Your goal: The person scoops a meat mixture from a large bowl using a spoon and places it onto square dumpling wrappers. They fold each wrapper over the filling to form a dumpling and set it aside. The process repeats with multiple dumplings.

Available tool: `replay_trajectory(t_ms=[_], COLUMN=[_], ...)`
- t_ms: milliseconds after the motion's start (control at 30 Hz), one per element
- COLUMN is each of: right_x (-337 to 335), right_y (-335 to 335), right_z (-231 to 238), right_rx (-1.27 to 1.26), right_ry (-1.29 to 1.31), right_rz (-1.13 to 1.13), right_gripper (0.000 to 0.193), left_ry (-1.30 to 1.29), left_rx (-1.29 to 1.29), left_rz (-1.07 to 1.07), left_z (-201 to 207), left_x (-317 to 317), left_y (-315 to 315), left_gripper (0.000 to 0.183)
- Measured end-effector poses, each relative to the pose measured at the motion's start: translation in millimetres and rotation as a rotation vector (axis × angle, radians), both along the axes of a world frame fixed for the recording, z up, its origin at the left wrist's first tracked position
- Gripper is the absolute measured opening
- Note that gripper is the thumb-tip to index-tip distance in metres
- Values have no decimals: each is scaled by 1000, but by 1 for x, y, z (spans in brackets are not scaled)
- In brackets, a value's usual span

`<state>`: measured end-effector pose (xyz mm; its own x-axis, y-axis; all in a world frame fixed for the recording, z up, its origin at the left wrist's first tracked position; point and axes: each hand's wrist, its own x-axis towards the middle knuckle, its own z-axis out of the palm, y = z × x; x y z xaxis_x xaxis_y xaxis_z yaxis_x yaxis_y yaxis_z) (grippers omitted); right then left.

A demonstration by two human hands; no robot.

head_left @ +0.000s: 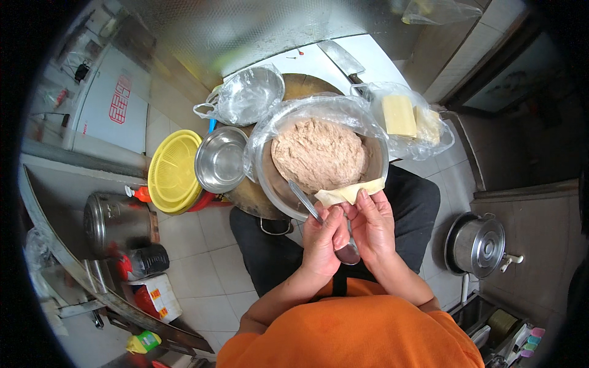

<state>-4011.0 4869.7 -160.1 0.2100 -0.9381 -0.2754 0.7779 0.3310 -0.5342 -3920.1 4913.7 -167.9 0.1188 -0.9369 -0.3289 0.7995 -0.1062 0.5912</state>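
My two hands are close together at the near rim of a metal bowl (265, 175) lined with clear plastic. A large mound of pale pink minced meat (320, 153) fills it. My right hand (373, 228) pinches a thin yellowish dough wrapper (348, 194), which looks partly folded. The fingers of my left hand (322, 241) are closed at the wrapper's lower edge and also around a metal spoon (302, 197). Its handle points toward the meat, and its bowl end hangs between my palms. Whether filling lies inside the wrapper is hidden.
Stacked wrappers (399, 115) lie in a plastic bag at the right. Behind the meat are a cleaver (342, 57) and a plastic-covered bowl (251, 95). An empty steel bowl (221, 161) and yellow basket (173, 172) stand left. A lidded pot (485, 245) sits far right.
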Motion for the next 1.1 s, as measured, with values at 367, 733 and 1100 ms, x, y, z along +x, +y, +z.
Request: replay_trajectory(t_ms=[367,733,1100], right_x=[1,-16,-21], right_y=[-13,-56,-37], right_z=[-4,12,20], right_rx=[-43,-569,-901], right_ry=[164,945,1292], right_rz=[-79,43,139], right_gripper=[21,12,13], left_ry=[-69,-1689,-1651], left_rx=[60,-536,-536], left_rz=[132,294,-136], left_z=[3,38,41], left_x=[0,24,57], left_y=[-30,-48,-42], left_gripper=[20,30,23])
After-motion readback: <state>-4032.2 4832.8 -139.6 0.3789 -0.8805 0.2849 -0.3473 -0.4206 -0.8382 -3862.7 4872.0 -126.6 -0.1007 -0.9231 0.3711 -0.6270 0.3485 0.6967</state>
